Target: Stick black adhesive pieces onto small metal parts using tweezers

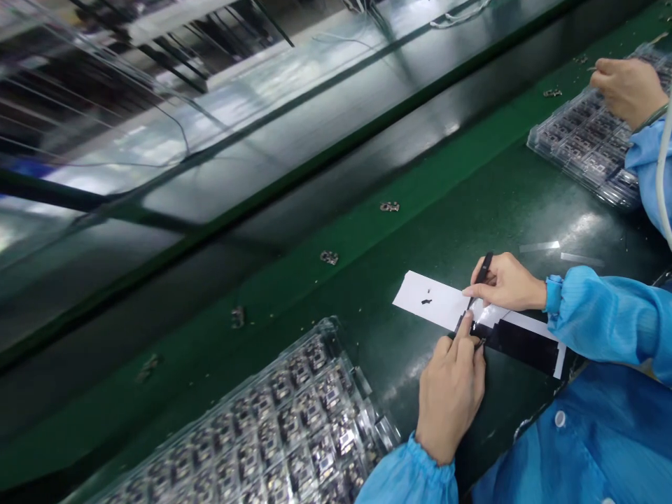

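Observation:
My right hand [508, 281] is closed around black tweezers [484, 269], their tips pointing down at a white backing sheet [423, 302]. My left hand [454, 385] reaches in from below, its index finger pressed down near the tweezer tips. Its other fingers are curled around a small dark piece that they mostly hide; I cannot make out what it is. Small black cut pieces [426, 302] lie on the sheet's left half. A wide black strip [525, 344] covers much of its right half.
A clear tray [362, 378] full of small electronic modules stands at the lower left. Loose modules [330, 257] lie along the green belt [283, 280]. At upper right, a co-worker's hand [630, 91] is over another tray [588, 143]. Clear strips [540, 246] lie on the table.

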The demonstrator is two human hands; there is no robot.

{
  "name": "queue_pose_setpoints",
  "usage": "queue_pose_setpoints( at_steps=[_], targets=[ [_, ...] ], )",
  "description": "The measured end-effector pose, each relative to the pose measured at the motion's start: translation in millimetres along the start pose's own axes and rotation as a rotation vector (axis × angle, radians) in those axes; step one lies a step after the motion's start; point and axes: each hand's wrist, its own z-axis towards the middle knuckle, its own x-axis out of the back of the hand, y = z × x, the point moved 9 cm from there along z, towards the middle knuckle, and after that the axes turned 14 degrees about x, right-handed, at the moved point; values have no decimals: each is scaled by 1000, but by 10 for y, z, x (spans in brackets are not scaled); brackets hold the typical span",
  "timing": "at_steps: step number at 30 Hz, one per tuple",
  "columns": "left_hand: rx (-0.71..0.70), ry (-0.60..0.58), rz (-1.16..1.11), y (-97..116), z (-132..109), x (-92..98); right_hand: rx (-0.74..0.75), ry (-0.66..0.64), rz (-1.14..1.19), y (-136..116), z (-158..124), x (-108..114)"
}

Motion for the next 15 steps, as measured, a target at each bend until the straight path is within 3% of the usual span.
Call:
queue_pose_setpoints(
  at_steps=[11,15],
  targets=[
    [27,-21,-39,-31,-5,-39,-133,9,198,48,-28,-45],
    [133,-76,-260,-146,12,-19,-198,91,270,72,-24,-6]
  ],
)
